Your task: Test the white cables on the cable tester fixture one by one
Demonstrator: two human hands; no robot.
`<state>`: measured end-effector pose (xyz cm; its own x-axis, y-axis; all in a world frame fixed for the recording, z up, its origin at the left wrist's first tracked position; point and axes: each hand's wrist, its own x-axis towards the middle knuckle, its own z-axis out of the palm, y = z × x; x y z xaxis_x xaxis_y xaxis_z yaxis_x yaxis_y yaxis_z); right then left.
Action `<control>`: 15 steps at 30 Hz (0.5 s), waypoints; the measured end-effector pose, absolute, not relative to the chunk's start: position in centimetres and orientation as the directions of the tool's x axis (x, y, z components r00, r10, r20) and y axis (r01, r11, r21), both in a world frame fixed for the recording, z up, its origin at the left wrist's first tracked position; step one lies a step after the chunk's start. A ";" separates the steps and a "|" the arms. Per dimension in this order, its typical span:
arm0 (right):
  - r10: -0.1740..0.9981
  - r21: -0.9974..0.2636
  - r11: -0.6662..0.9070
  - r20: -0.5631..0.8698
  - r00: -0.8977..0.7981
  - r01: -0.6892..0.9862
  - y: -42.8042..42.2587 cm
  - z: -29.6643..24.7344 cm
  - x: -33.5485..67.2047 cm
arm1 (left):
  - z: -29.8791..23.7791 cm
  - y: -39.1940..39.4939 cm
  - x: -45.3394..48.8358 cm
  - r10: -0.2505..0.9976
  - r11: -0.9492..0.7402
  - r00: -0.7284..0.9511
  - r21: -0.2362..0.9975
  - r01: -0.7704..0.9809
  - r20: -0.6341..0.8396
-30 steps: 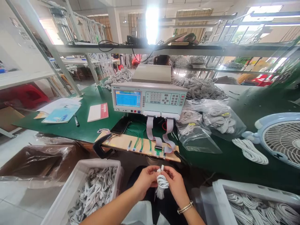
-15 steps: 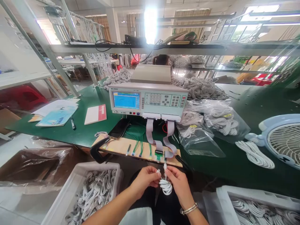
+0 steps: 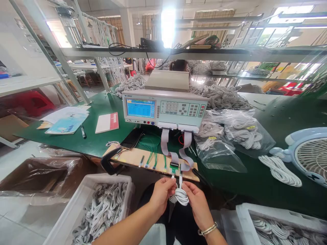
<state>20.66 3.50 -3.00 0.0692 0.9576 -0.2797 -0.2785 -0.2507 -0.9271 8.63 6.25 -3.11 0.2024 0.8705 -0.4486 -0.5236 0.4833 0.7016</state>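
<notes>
A coiled white cable hangs between my two hands, just below the front edge of a wooden board. My left hand is closed, pinching one end of it, whose white plug meets a small green circuit board. Whether that plug is fully seated I cannot tell. With closed fingers my right hand grips the cable near its other white plug, which stands at a dark socket on the board's edge. Grey ribbon cables run from the board to a tester with a lit blue screen.
White bins of coiled cables stand at lower left and lower right. Bagged cables, a loose cable bundle and a fan lie to the right. A black clamp grips the board's left end.
My left hand has moved up and forward, bringing its plug to the green circuit board. My right hand keeps its hold. The tester's screen shows different content.
</notes>
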 end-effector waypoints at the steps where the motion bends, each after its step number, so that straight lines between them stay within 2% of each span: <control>1: 0.958 -0.932 -0.249 -0.278 0.076 -0.264 3.4 -3.1 20.6 | -3.1 6.1 8.8 0.881 0.459 0.182 0.689 -0.561 -0.438; 4: 0.961 -0.950 -0.238 -0.260 0.091 -0.201 3.2 -3.3 20.5 | -3.0 6.2 8.7 0.893 0.435 0.172 0.705 -0.560 -0.415; 9: 0.979 -0.961 -0.194 -0.176 0.101 0.200 2.6 -2.2 20.6 | -3.7 5.7 7.7 0.921 0.390 0.157 0.824 -0.411 -0.358; 12: 0.969 -0.923 -0.219 -0.169 0.178 0.316 1.7 -0.7 22.0 | -4.8 5.3 7.6 0.953 0.299 0.055 0.903 -0.308 -0.296; 15: 0.946 -0.855 -0.262 -0.136 0.293 0.447 -0.4 1.5 25.8 | -5.1 5.2 7.6 0.939 0.336 0.156 0.911 -0.240 -0.306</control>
<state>25.84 -0.40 1.49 0.2929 0.9463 -0.1364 0.4469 -0.2616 -0.8555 7.63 5.17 -5.12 0.1560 0.9392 -0.3059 -0.2399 0.3365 0.9106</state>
